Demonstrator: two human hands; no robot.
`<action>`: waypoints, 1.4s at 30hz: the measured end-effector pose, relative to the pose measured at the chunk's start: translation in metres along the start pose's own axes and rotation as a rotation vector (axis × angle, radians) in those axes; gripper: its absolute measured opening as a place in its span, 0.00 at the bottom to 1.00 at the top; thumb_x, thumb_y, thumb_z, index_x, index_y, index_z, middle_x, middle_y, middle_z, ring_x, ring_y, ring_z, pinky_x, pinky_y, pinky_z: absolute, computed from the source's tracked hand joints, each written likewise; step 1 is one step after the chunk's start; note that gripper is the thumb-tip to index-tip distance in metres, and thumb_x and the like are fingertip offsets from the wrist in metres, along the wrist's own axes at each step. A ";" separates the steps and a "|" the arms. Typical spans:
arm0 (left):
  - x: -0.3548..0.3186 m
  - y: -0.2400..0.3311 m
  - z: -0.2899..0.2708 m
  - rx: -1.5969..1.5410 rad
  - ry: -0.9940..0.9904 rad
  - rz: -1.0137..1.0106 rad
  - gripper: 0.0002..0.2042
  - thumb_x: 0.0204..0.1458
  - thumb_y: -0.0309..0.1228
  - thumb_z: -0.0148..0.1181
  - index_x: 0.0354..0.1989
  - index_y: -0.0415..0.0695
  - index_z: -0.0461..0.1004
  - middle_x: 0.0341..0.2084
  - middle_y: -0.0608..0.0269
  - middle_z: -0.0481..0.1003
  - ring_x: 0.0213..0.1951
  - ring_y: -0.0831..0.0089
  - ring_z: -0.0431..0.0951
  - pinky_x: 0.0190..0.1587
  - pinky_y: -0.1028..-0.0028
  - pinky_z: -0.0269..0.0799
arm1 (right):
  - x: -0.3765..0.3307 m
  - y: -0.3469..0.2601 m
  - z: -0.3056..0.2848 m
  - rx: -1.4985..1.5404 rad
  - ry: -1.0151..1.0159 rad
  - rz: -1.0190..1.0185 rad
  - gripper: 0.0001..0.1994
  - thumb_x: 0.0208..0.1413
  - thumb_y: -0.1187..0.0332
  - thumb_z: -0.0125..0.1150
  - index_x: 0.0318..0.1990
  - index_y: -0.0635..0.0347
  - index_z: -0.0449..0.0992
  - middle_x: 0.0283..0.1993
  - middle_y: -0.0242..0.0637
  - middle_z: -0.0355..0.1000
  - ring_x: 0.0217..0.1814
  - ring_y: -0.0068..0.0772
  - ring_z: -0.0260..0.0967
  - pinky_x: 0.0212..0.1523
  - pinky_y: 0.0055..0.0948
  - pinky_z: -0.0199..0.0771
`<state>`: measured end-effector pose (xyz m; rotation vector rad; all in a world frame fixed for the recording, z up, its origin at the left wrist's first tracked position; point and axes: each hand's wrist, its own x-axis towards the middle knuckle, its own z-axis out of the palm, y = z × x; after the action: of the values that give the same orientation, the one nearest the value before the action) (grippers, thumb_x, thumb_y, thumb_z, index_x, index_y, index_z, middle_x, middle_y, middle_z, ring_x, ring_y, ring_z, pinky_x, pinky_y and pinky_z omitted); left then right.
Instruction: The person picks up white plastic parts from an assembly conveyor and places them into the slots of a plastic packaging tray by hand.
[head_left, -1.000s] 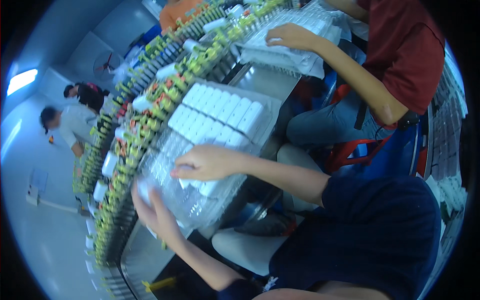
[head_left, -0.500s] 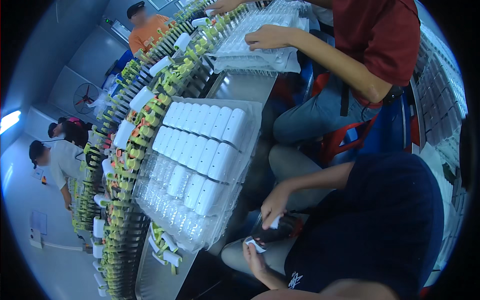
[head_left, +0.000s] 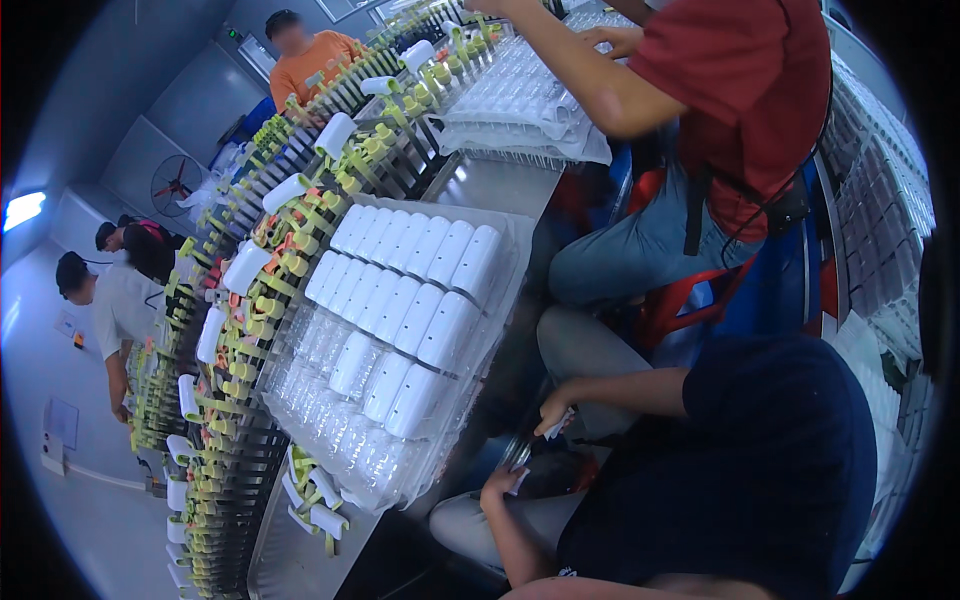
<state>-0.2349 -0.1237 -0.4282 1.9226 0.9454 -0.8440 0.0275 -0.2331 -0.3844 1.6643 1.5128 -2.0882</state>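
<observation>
Over my lap, my right hand (head_left: 553, 408) is closed with its fingertips pinched on a small white piece (head_left: 562, 424). Lower in the picture, my left hand (head_left: 499, 486) curls round another small white piece (head_left: 520, 481); its exact kind is too small to make out. Between the two hands shows a shiny, clear-looking strip (head_left: 515, 453), and I cannot tell which hand holds it. To the left of my hands lies a clear plastic tray (head_left: 390, 465) with rows of white rounded covers (head_left: 405, 305), each with a small dark dot. Several of its pockets hold no cover.
Beyond the tray runs a rack line of yellow-green clips (head_left: 240, 370) bearing white covers. More clipped covers (head_left: 318, 505) lie on the metal table (head_left: 300, 560). A co-worker in red (head_left: 730, 110) sits beside stacked clear trays (head_left: 525, 110). Other people stand across the line.
My hands have shifted slightly, and the shiny strip now shows between them. The co-worker in red has lifted an arm from the stacked trays toward the rack line. The view has tilted a little.
</observation>
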 end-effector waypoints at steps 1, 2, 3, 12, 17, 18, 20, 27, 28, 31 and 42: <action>0.000 0.005 -0.001 0.001 -0.006 0.003 0.24 0.58 0.48 0.56 0.50 0.38 0.75 0.34 0.54 0.79 0.33 0.64 0.78 0.38 0.67 0.72 | 0.001 0.004 0.000 0.008 -0.007 0.020 0.35 0.59 0.32 0.41 0.33 0.59 0.78 0.26 0.32 0.70 0.26 0.29 0.68 0.31 0.32 0.69; -0.005 0.014 -0.005 -0.049 0.047 0.014 0.25 0.58 0.49 0.56 0.52 0.38 0.75 0.39 0.48 0.79 0.39 0.59 0.79 0.44 0.65 0.71 | 0.003 0.007 0.000 0.008 -0.011 0.022 0.35 0.59 0.32 0.41 0.33 0.59 0.78 0.26 0.32 0.70 0.26 0.29 0.68 0.31 0.32 0.69; -0.011 0.022 -0.009 -0.101 0.101 0.026 0.27 0.57 0.50 0.56 0.53 0.37 0.74 0.44 0.43 0.78 0.45 0.53 0.79 0.49 0.63 0.70 | 0.005 0.009 0.000 0.026 -0.009 0.023 0.35 0.59 0.32 0.41 0.33 0.58 0.78 0.26 0.33 0.70 0.26 0.29 0.68 0.31 0.32 0.69; 0.003 0.000 0.005 -0.153 0.118 -0.021 0.30 0.55 0.50 0.59 0.52 0.33 0.73 0.49 0.38 0.75 0.53 0.49 0.76 0.54 0.61 0.69 | -0.044 -0.037 0.022 -0.052 -0.330 -0.281 0.33 0.61 0.35 0.45 0.44 0.60 0.76 0.23 0.31 0.68 0.23 0.23 0.67 0.22 0.23 0.65; 0.052 -0.062 0.036 -0.172 0.266 0.022 0.31 0.55 0.52 0.59 0.52 0.31 0.72 0.48 0.37 0.75 0.53 0.48 0.75 0.54 0.61 0.69 | -0.242 -0.188 0.043 0.345 -0.354 -1.471 0.30 0.60 0.41 0.55 0.49 0.63 0.74 0.26 0.31 0.71 0.21 0.21 0.66 0.19 0.20 0.63; 0.058 -0.055 0.036 -0.171 0.271 0.065 0.31 0.55 0.52 0.59 0.52 0.31 0.72 0.49 0.37 0.75 0.53 0.48 0.75 0.55 0.61 0.69 | -0.274 -0.196 0.050 0.488 0.014 -1.572 0.30 0.55 0.44 0.61 0.46 0.68 0.73 0.26 0.30 0.69 0.19 0.17 0.65 0.18 0.14 0.59; 0.049 -0.088 0.040 -0.256 0.252 -0.004 0.31 0.55 0.51 0.59 0.53 0.31 0.72 0.49 0.39 0.75 0.53 0.49 0.75 0.55 0.62 0.68 | -0.325 -0.222 0.070 0.973 0.074 -1.437 0.42 0.39 0.33 0.69 0.43 0.70 0.72 0.29 0.34 0.74 0.20 0.17 0.66 0.20 0.14 0.65; 0.047 -0.070 0.021 -0.323 0.329 0.108 0.31 0.54 0.48 0.62 0.56 0.32 0.70 0.51 0.39 0.74 0.54 0.56 0.75 0.55 0.64 0.68 | -0.382 -0.244 0.055 0.625 0.164 -1.998 0.13 0.57 0.64 0.56 0.34 0.68 0.74 0.32 0.41 0.74 0.20 0.35 0.68 0.21 0.31 0.70; 0.038 -0.066 0.024 -0.324 0.277 0.021 0.33 0.53 0.49 0.63 0.57 0.31 0.68 0.52 0.39 0.73 0.55 0.55 0.74 0.56 0.64 0.67 | -0.385 -0.244 0.043 0.571 0.128 -1.953 0.09 0.57 0.69 0.55 0.31 0.68 0.74 0.33 0.42 0.75 0.21 0.36 0.70 0.22 0.31 0.72; 0.063 0.005 0.023 -0.353 0.273 0.122 0.33 0.54 0.49 0.62 0.57 0.31 0.68 0.52 0.39 0.74 0.55 0.55 0.75 0.56 0.64 0.68 | -0.406 -0.215 0.032 0.431 0.133 -1.851 0.08 0.57 0.79 0.55 0.26 0.68 0.74 0.36 0.43 0.76 0.23 0.38 0.72 0.24 0.33 0.76; 0.054 0.030 -0.011 -0.223 0.326 0.179 0.32 0.54 0.48 0.62 0.56 0.31 0.69 0.50 0.38 0.74 0.53 0.54 0.76 0.53 0.63 0.69 | -0.404 -0.213 0.043 0.343 0.402 -2.035 0.07 0.56 0.78 0.57 0.26 0.68 0.76 0.36 0.43 0.76 0.22 0.39 0.70 0.23 0.34 0.73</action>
<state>-0.1805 -0.1101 -0.4560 1.9452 0.9920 -0.3122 0.0388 -0.3502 0.0585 -0.1815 4.1020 -2.3397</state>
